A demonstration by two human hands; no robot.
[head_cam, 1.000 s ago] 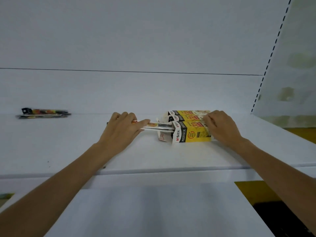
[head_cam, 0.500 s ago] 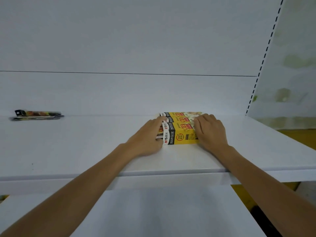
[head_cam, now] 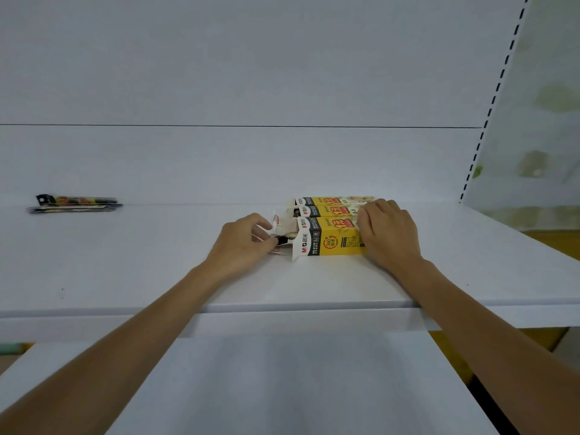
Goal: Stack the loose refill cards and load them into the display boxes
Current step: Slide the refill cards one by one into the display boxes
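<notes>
Three yellow display boxes lie side by side on the white shelf (head_cam: 125, 262), open ends facing left. The nearest box (head_cam: 329, 238) has its white end flaps (head_cam: 281, 222) spread open. My left hand (head_cam: 241, 243) is at that opening, its fingers pinching the flaps and the dark ends of the refill cards (head_cam: 282, 239) that show in the mouth. My right hand (head_cam: 387, 233) holds the right end of the nearest box, fingers curled over its top. The second box (head_cam: 326, 211) and third box (head_cam: 326, 200) lie behind it.
A small pile of loose refill cards (head_cam: 75, 205) lies at the far left of the shelf against the back wall. A slotted upright (head_cam: 489, 105) bounds the shelf on the right. A lower white shelf (head_cam: 282, 387) juts out below, towards me.
The refill cards that stuck out of the nearest box a second ago have been pushed inside. My left hand followed them to the box mouth and now pinches the flaps; my right hand stayed on the box.
</notes>
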